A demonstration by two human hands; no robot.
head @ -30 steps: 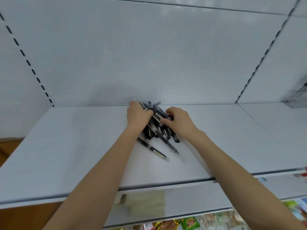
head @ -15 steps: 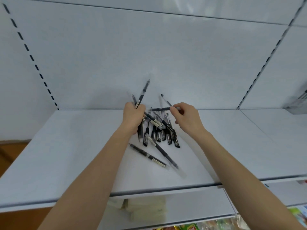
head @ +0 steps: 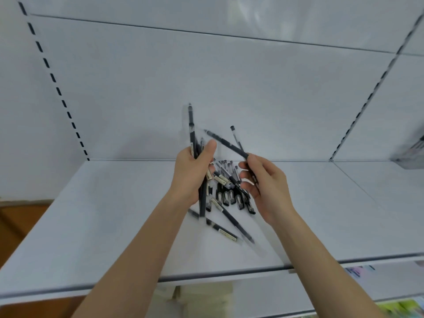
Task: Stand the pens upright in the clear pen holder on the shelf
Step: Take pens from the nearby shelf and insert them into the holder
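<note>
Item 1. Left hand: raised above the shelf, fingers and thumb curled round a bundle of pens. The bundle stands close to upright, dark barrels rising above the thumb and lower ends showing below the palm.

Item 2. Right hand: raised just beside the left, apart from it. Thumb and fingertips pinch a single pen, dark and tilted, its free end pointing up and left toward the bundle. A second pen rises just behind it.

Item 3. Pile of pens: lying flat on the shelf between and below the two hands, overlapping, mostly black with pale labels. Two loose pens lie slantwise nearer the front edge.

Item 4. Shelf: white, level, with a grey front lip. White back panel behind it; slotted uprights at left and right.

Item 5. Blurred grey object: at the far right edge, well apart from the pens; possibly the clear pen holder, too smeared to confirm.

Item 6. Lower level: pale packets below the shelf, coloured packaging at bottom right.
</note>
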